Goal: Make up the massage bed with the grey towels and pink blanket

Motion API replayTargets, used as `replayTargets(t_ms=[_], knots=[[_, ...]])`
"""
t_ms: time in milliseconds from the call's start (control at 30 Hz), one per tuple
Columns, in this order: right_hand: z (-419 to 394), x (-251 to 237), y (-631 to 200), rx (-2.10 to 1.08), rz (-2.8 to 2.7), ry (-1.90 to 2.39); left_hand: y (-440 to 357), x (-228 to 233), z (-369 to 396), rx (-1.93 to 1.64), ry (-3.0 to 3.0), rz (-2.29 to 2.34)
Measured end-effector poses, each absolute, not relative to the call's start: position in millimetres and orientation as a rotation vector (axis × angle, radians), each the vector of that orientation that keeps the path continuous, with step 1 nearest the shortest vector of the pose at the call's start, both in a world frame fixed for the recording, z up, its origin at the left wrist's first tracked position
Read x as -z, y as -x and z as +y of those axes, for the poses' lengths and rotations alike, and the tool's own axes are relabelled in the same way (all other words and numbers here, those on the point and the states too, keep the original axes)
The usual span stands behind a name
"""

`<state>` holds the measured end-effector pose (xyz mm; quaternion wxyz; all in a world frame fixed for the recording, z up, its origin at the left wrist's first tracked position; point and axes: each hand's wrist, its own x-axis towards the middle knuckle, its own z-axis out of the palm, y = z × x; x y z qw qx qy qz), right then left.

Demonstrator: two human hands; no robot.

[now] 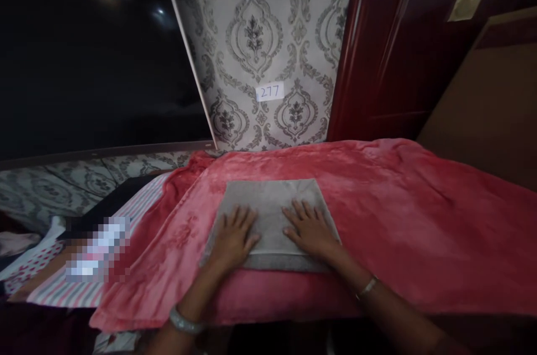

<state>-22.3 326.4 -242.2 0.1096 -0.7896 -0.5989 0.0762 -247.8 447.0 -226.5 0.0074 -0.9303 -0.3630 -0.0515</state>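
A grey cloth [271, 218], folded into a flat panel with a strip along its near edge, lies on a red plush blanket [386, 215]. My left hand [232, 236] rests palm down on the cloth's left side, fingers spread. On its right side my right hand [310, 226] lies flat, its fingers also apart. Neither hand grips anything. Between the two hands the cloth's middle shows bare.
Beyond the blanket stands a patterned wall with a paper label [269, 91] reading 277. A large dark screen [96, 64] is at the upper left, and a striped cloth [54, 290] lies at the left. A brown panel [495, 98] leans at the right.
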Motion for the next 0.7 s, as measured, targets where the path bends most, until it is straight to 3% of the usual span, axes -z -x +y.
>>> replayTargets(t_ms=[200,400,533,700], knots=[[260,277,30,-0.092,-1.552,2.337,263,259,423,0.309,2.922,-0.978],[228,294,11,-0.092,-1.677,2.134,314,285,437,0.548,2.785,-0.599],[223,297,5,-0.114,-1.744,2.125,330,286,449,0.472,2.767,-0.559],[229,310,2,0.034,-1.807,2.114,329,276,445,0.259,2.815,-0.867]])
